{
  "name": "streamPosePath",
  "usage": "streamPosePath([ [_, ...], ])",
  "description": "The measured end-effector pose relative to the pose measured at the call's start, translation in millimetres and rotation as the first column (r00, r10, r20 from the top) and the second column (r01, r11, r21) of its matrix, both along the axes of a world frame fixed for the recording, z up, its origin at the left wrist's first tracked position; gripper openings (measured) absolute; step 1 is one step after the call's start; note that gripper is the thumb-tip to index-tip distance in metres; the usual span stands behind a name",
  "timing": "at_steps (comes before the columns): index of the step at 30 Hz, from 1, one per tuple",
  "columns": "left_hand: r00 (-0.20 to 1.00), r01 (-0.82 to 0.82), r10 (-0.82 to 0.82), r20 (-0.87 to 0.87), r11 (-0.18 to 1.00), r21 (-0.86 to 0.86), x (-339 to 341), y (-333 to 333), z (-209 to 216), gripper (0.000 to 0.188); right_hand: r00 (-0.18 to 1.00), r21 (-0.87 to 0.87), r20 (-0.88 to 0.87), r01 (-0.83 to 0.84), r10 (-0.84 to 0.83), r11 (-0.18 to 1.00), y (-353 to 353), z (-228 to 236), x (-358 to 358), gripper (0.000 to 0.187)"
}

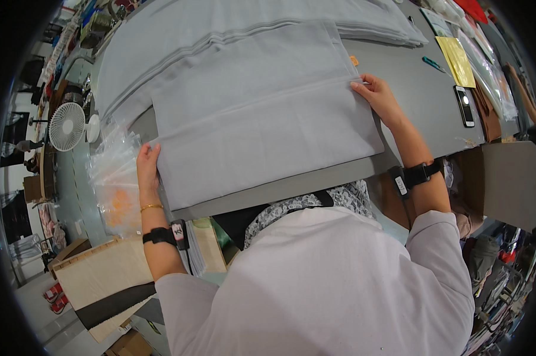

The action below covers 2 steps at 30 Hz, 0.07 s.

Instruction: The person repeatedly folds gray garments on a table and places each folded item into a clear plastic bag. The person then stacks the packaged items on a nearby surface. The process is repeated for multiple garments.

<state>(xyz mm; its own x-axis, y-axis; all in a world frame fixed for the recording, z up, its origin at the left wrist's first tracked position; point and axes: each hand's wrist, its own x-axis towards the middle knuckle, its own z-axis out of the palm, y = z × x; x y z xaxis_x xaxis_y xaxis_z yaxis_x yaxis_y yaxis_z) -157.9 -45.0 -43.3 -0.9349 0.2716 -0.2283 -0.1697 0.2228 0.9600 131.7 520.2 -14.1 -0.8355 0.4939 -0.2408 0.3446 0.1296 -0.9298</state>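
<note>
pale sleeves (339, 279), both hands (148, 166) flat on folded grey cloth (262, 118)

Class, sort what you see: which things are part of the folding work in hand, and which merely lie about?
In hand: left hand, right hand, folded grey cloth, grey cloth stack.
Lying about: phone, yellow packet, white fan, plastic bags.

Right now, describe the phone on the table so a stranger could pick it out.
Start at the grey table and the grey cloth spread across it. Go past the right hand at the cloth's right edge to the far right, below the yellow sheet. The phone lies flat there, the only slim dark slab with a pale border.
</note>
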Motion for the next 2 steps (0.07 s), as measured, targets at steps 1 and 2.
streamPosePath([
  [1,0.998,-0.025,0.021,-0.058,0.998,-0.061,-0.2,-7.5,-11.8,0.034,1.000,0.086,0.018,0.017,-0.019,0.996,1.2,-3.1,-1.4,0.043],
  [2,0.992,-0.053,0.039,-0.116,0.991,-0.121,3.7,-18.3,-23.7,0.041,1.000,0.088,0.013,0.017,-0.018,0.996,3.9,-5.6,-2.8,0.043],
])
